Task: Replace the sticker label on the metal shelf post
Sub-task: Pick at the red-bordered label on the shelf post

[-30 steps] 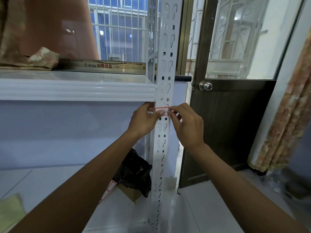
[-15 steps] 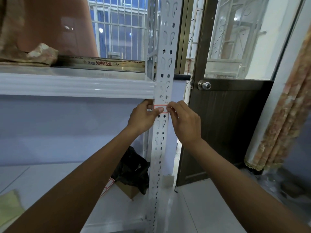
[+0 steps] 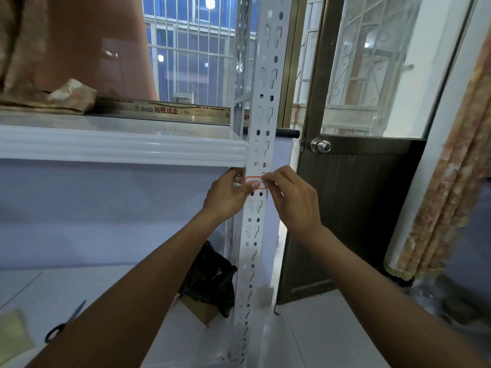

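1. Dim, cool indoor light; blue dusk shows through the window [image 3: 186, 62], with small lamps [image 3: 160, 58] glowing outside.
2. Soft glare runs along the shelf [image 3: 119, 147] edge; shadows are faint.
3. My wide lens bows lines near the edges; the curtain [image 3: 467, 144] is smeared.

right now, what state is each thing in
sticker label, on the shelf post, right end pinched
shelf post, upright
left hand, grips the shelf post, thumb on the sticker label
right hand, pinches the sticker label
scissors, closed, lying flat
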